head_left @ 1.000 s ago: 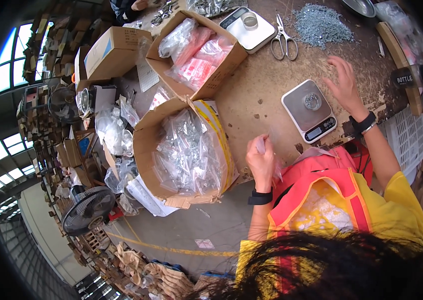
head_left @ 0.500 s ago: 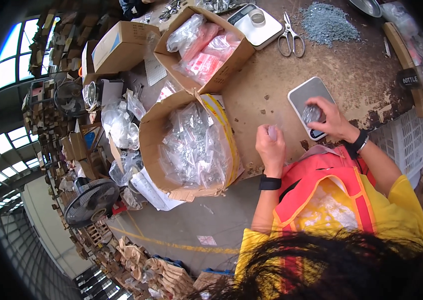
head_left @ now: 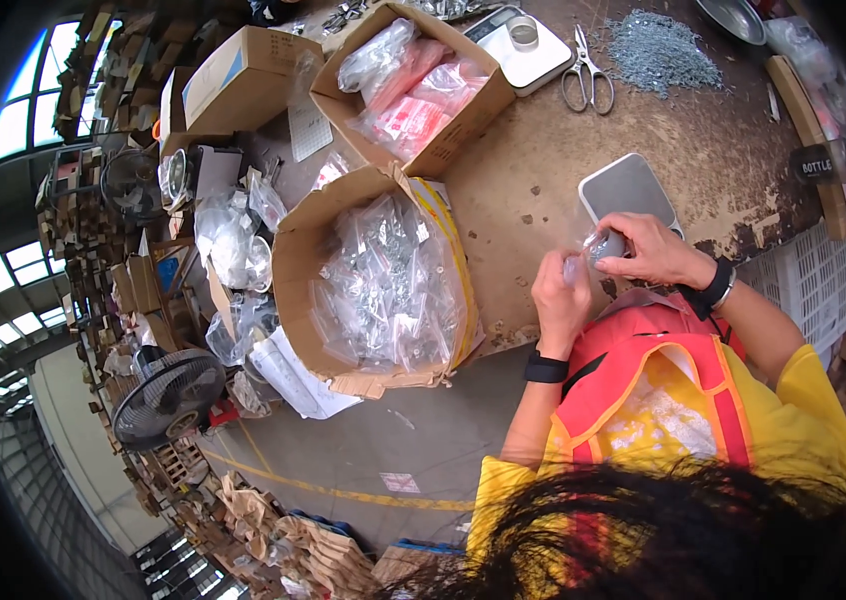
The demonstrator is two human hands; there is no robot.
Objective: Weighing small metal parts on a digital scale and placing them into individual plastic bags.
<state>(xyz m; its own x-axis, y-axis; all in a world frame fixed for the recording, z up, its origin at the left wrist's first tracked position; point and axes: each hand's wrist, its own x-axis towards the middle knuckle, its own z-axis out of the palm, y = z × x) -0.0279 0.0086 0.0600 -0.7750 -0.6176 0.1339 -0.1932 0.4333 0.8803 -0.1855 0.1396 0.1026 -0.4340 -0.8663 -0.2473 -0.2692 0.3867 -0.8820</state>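
Cup (head_left: 605, 246) held in curled right hand (head_left: 655, 250); bag (head_left: 573, 268) pinched in left hand (head_left: 560, 298), just left of cup; cup's axis seems slanted bagward, contact unclear; right hand nearer scale (head_left: 629, 190), just beyond; box (head_left: 295, 250) farther left.

- Metal scissors (head_left: 584, 69) are laid on the bench (head_left: 513, 160).
- A white perforated plastic crate (head_left: 805, 283) is placed near the bench's edge.
- A black caged fan (head_left: 167, 400) is seen at left.
- The grey floor (head_left: 368, 440) is crossed by a yellow line (head_left: 343, 493).
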